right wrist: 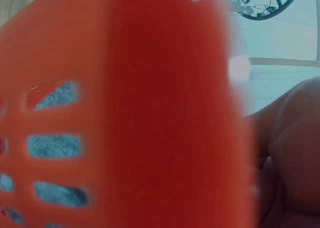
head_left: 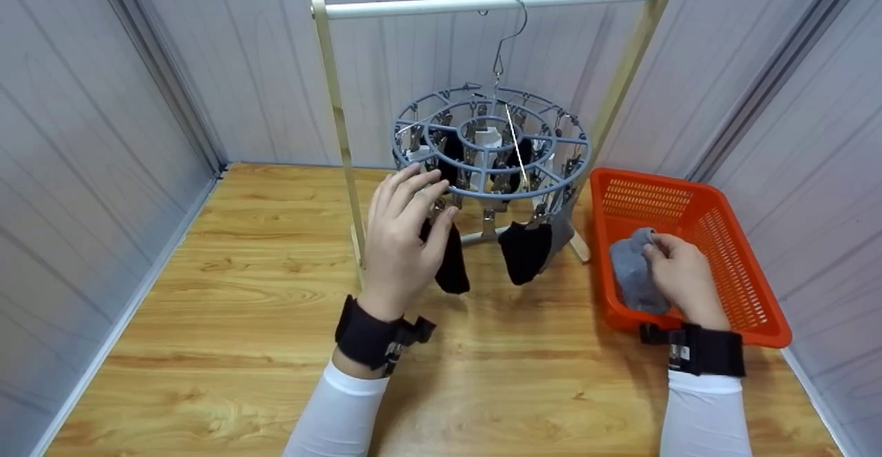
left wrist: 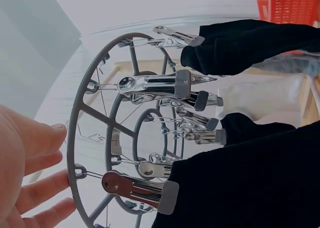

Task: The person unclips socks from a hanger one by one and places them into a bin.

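Observation:
My left hand point(head_left: 406, 236) is at the near left edge of a round grey clip hanger point(head_left: 493, 196), its fingers extended and fingertips at the outer ring. In the left wrist view a metal clip point(left wrist: 135, 187) beside those fingers bites a black sock point(left wrist: 230, 178). Over at the right, my right hand point(head_left: 682, 274) pinches the upper end of a grey sock point(head_left: 630, 278) between thumb and fingers, inside the orange basket point(head_left: 654, 176). In the right wrist view the basket's wall point(right wrist: 170, 113) hides most of the sock, with grey cloth showing through its slots.
The hanger hangs by a metal hook point(head_left: 524, 19) from a rack's white bar point(head_left: 427, 7). Several socks are clipped on it, including a black one point(head_left: 525, 254) and a grey one point(head_left: 561, 233) at the front right. Ribbed wall panels point(head_left: 262, 64) enclose the wooden floor point(head_left: 241, 291).

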{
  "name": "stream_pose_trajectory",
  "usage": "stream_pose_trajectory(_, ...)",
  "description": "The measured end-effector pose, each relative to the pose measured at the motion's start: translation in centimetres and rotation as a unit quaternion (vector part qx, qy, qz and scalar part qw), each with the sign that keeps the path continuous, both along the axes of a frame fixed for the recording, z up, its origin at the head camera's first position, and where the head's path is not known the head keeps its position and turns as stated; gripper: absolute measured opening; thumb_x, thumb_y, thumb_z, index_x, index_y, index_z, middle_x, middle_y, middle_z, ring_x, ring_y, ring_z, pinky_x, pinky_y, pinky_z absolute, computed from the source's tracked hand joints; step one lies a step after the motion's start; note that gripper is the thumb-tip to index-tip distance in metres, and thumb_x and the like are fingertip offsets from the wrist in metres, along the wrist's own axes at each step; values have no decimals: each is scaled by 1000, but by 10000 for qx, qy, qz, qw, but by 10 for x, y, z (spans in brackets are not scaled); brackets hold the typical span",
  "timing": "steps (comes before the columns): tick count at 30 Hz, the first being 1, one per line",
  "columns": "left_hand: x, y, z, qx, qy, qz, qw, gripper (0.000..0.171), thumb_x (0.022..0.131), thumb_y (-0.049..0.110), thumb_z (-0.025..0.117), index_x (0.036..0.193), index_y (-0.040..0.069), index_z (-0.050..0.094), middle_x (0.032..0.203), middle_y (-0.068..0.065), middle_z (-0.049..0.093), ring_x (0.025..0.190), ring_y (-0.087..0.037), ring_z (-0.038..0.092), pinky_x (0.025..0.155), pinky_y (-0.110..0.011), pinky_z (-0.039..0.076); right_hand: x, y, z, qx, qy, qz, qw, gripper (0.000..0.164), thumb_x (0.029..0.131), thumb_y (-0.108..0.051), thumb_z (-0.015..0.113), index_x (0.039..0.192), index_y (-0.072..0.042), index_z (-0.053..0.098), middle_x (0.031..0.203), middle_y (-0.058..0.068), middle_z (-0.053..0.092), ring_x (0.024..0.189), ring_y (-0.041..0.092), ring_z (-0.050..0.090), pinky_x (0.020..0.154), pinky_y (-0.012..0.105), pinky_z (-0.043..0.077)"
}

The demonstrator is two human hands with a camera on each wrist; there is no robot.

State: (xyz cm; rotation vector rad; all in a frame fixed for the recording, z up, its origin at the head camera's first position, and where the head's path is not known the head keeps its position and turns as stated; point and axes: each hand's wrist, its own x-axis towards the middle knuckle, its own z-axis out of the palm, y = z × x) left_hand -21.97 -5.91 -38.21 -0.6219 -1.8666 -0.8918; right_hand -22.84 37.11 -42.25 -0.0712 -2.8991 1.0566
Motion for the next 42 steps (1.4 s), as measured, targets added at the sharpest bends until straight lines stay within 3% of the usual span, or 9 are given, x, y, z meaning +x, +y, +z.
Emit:
stream_pose_trajectory(3,2,0,0,-20,-63,14,10000,31,100,7,84,130,3,79,139,-15,74,144,-39,59,131,-58,33,1,2,-1,128,-74,51,9999,55,121,-27,45,161,10,48,153,40,55,136,55,57,106,68,50)
stream_pose_trajectory(7,4,0,1,-18,-88,-6,10000,30,101,8,83,130,3,79,139,-15,74,145,-38,59,131,-58,32,7,3,0,362,-160,8,9992,54,121,-28,46,159,9,52,144,37,62,122,50,64,92,59,52)
stream_pose_trajectory(10,3,0,2,-15,-45,-84,10000,29,101,9,82,128,1,79,138,-16,75,143,-39,60,131,-58,33,13,2,3,416,-185,-94,9989,54,121,-28,44,160,9,49,144,36,60,118,47,63,90,56,50)
stream_pose_trajectory(14,3,1,3,-49,-8,-152,9999,28,102,10,82,128,1,79,137,-16,75,142,-38,62,130,-58,34,15,-5,9,413,70,-268,9988,52,121,-28,46,157,8,54,143,35,62,118,47,63,93,58,51)
stream_pose_trajectory(19,5,3,4,-129,-20,-170,9998,30,102,11,82,130,2,79,137,-15,75,140,-37,63,130,-58,34,14,-23,14,269,451,-322,9981,47,119,-31,54,152,1,63,134,27,70,115,40,66,90,49,50)
stream_pose_trajectory(28,7,5,5,-204,90,-594,9980,35,103,11,82,136,1,77,139,-17,74,138,-37,64,125,-60,42,18,-50,17,204,1141,12,9933,38,117,-25,61,144,0,70,125,22,74,112,36,68,90,44,49)
stream_pose_trajectory(36,9,6,6,-285,213,-868,9956,35,104,12,81,137,1,76,141,-16,74,138,-34,65,123,-49,47,20,-73,18,212,1495,275,9882,34,114,-21,67,139,1,73,121,20,77,107,36,70,93,49,52)
stream_pose_trajectory(40,6,5,6,-269,327,-942,9947,37,103,10,81,138,0,75,143,-18,73,140,-34,65,122,-53,48,19,-87,18,266,1660,420,9849,31,111,-21,71,134,1,76,120,19,78,107,35,72,93,52,55)
stream_pose_trajectory(42,4,2,5,-301,376,-813,9955,39,103,11,81,139,-1,74,145,-18,72,142,-35,63,122,-58,47,19,-94,17,326,1755,478,9828,30,110,-20,73,132,0,77,118,18,79,104,35,73,91,52,55)
